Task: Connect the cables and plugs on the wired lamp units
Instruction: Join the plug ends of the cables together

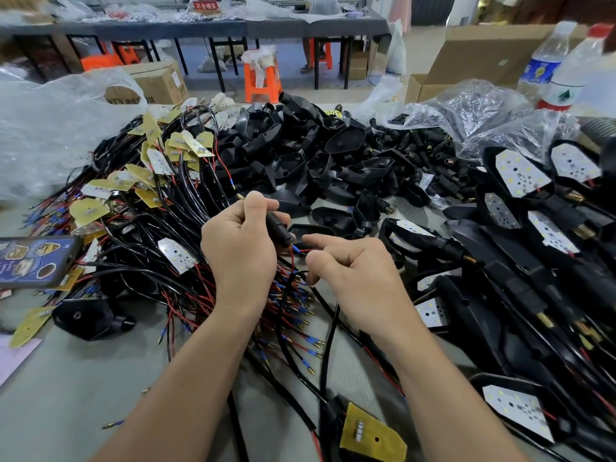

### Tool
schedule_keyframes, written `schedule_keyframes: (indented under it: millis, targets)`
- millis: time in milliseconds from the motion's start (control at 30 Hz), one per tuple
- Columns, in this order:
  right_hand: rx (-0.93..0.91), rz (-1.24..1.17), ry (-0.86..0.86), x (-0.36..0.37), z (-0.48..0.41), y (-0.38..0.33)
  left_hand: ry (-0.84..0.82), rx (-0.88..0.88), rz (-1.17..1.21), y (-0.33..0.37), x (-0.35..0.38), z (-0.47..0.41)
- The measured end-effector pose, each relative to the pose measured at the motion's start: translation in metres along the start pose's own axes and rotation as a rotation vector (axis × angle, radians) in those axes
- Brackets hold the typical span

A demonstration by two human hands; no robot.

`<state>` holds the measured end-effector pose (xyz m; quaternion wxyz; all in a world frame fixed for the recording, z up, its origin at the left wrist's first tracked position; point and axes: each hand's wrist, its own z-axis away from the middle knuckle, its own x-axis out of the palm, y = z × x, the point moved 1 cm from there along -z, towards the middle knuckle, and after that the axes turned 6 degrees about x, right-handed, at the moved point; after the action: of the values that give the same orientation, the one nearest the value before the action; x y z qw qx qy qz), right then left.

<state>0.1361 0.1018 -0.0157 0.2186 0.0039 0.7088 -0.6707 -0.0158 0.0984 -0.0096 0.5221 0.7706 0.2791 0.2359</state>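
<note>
Left hand (238, 241) grip clenched round plug sleeve (278, 226), held above cable heap (150, 211) on desk (66, 395). Right hand (353, 278) thumb and forefinger flank wire ends (300, 251); whether grip has closed, cannot tell. Best: steady sleeve, pinch close behind tips, feed straight. Sleeve matte black, slim; brass tip (240, 196) above fist.

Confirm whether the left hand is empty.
No, the left hand grips a black tubular rubber plug sleeve, with red and blue wires leaving its lower end.

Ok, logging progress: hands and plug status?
Left hand grips black plug sleeve. Right hand at its red and blue wires, grip unclear. Loose cable tangle underneath.
</note>
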Motion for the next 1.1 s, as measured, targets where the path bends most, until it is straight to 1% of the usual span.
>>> schedule_keyframes:
  millis: [67, 200, 300, 400, 467, 567, 700, 767, 833, 933, 1067, 1100]
  targets:
    - [-0.006, 0.004, 0.015, 0.001, 0.0, 0.001, -0.009, -0.002, 0.03, 0.002, 0.001, 0.002]
    - [-0.066, 0.032, 0.078, 0.009, 0.003, 0.001, 0.015, -0.062, 0.111, 0.001, 0.004, 0.007]
    - [-0.089, 0.048, 0.072, 0.017, 0.006, -0.003, 0.048, -0.058, 0.147, 0.001, 0.005, 0.007]
    - [-0.043, 0.017, 0.033, 0.019, 0.006, -0.005, 0.074, -0.048, 0.146, 0.001, 0.004, 0.005]
    - [-0.025, 0.031, 0.03, 0.021, 0.004, -0.006, 0.09, -0.092, 0.168, -0.001, 0.005, 0.006]
    - [-0.044, 0.072, 0.141, 0.021, 0.004, -0.005, 0.121, -0.153, 0.226, -0.002, 0.01, 0.011]
    - [-0.075, 0.231, 0.395, 0.021, 0.007, -0.004, 0.126, -0.106, 0.274, 0.004, 0.015, 0.018]
    - [-0.063, 0.206, 0.449, 0.024, 0.009, -0.005, 0.125, -0.097, 0.29, 0.007, 0.016, 0.02]
    - [-0.06, 0.183, 0.46, 0.028, 0.01, -0.004, 0.129, -0.107, 0.297, 0.007, 0.017, 0.021]
    - [-0.097, 0.225, 0.455, 0.03, 0.012, -0.003, 0.156, -0.165, 0.32, 0.008, 0.018, 0.021]
    - [-0.148, 0.296, 0.266, 0.027, 0.008, -0.004, 0.181, -0.288, 0.382, 0.007, 0.02, 0.023]
    - [-0.159, 0.294, 0.255, 0.024, 0.006, -0.004, 0.178, -0.292, 0.383, 0.007, 0.021, 0.023]
